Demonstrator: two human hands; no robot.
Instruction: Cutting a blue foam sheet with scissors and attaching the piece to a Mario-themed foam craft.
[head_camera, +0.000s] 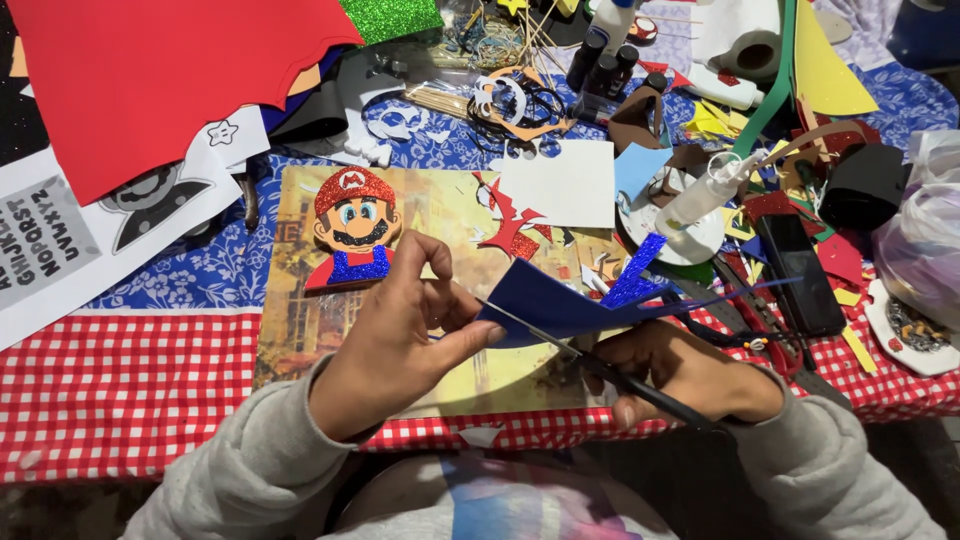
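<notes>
Scissors in right hand, left hand pinching blue foam sheet (blades touching it)

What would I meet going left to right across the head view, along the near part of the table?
Left hand → dark blue foam sheet → scissors → right hand → black phone → white plastic bag.

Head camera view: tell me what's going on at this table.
A person in a grey sweatshirt is cutting craft foam. The left hand pinches a dark blue foam sheet, while the right hand works black scissors into its lower edge. Below lies a yellowish board carrying a glittery cartoon figure with a red cap. A red sheet, a glue bottle and scraps crowd the checked tablecloth.
</notes>
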